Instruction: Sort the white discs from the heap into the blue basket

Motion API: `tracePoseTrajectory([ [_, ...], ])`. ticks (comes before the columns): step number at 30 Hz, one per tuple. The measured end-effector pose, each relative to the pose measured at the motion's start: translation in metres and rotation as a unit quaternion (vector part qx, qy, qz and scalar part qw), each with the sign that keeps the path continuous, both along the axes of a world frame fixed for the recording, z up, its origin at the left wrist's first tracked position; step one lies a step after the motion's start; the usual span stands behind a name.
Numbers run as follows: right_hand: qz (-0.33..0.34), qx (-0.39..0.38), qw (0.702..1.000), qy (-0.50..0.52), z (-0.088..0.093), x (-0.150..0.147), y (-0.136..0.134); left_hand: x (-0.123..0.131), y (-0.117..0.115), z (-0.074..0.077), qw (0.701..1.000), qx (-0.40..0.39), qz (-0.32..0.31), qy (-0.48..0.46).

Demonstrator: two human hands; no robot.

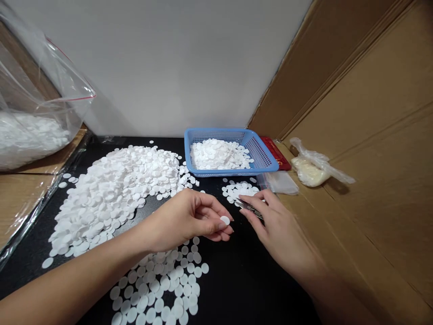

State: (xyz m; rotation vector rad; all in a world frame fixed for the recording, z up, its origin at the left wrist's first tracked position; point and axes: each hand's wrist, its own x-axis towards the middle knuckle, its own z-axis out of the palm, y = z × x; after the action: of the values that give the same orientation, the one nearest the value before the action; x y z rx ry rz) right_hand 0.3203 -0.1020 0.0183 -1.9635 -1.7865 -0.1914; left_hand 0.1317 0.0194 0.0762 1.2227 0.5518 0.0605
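My left hand (189, 221) hovers over the black table (243, 280) with its fingers pinched on one small white disc (225, 220). My right hand (275, 228) is just to its right, fingers closed around thin metal tweezers (248, 206) that point left toward a small patch of discs (239, 189). A large heap of white discs (115, 194) lies to the left, and a flatter spread of discs (162, 284) lies under my left wrist. A blue plastic basket (264, 155) behind holds more discs.
A clear zip bag of white discs (30, 135) rests on cardboard at the far left. Cardboard sheets (372, 135) wall off the right side, with a small plastic bag (311, 169) on them. A red flat item (279, 153) and a clear plastic lid (280, 183) sit beside the basket.
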Motion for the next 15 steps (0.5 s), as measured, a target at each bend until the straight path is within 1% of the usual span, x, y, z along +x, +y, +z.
tracePoseTrajectory([
  [3, -0.004, -0.036, 0.999, -0.039, -0.011, 0.005, 0.004, -0.004, -0.002, -0.002, 1.0, 0.011, 0.015, 0.0],
  [5, -0.007, -0.016, 0.999, -0.046, -0.008, 0.003, 0.005, -0.008, -0.005, -0.007, 0.999, 0.008, 0.031, 0.005],
  [7, 0.008, 0.013, 1.0, 0.0, 0.001, -0.005, 0.004, -0.014, -0.012, -0.015, 0.999, 0.003, 0.051, 0.012],
  [8, 0.031, 0.016, 0.998, 0.045, 0.007, -0.011, 0.003, -0.018, -0.018, -0.019, 0.998, 0.004, 0.065, 0.015],
  [9, 0.066, -0.002, 0.993, 0.102, 0.013, -0.019, 0.001, -0.023, -0.024, -0.023, 0.997, 0.012, 0.072, 0.016],
  [11, 0.146, -0.077, 0.966, 0.2, 0.021, -0.037, -0.003, -0.034, -0.039, -0.03, 0.995, 0.046, 0.08, 0.026],
  [13, 0.208, -0.149, 0.935, 0.245, 0.024, -0.054, -0.009, -0.047, -0.054, -0.032, 0.991, 0.112, 0.06, 0.045],
  [15, 0.26, -0.188, 0.91, 0.262, 0.022, -0.068, -0.013, -0.061, -0.065, -0.03, 0.983, 0.168, 0.034, 0.059],
])
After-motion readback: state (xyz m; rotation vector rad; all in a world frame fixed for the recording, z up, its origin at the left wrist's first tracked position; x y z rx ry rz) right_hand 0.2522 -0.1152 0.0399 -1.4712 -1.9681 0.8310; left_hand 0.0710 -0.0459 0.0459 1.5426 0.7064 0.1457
